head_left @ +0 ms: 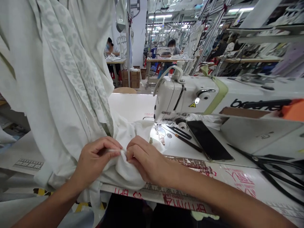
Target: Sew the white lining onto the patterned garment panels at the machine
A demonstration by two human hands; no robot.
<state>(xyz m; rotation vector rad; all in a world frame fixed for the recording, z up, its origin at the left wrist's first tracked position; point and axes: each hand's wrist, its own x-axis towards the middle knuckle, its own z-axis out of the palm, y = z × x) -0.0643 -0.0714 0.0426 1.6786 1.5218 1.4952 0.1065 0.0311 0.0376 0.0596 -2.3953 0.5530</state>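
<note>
Both hands pinch a white garment [129, 172] at the front edge of the sewing table. My left hand [98, 158] grips a fold of it between thumb and fingertips. Close beside it, my right hand [144, 158] is closed on the same cloth, its fingertips partly hidden by the fold. Behind the hands, the cloth runs toward the needle area of a white sewing machine [190, 95], whose lamp lights the plate. Whether the cloth lies under the presser foot cannot be made out.
Pale garments, one leopard-patterned [80, 63], hang at the left. Right of the needle lie thread snips [181, 133], a phone [209, 139] and black scissors [261, 163]. A printed ruler [171, 191] runs along the table's front edge. Other people work at machines farther back.
</note>
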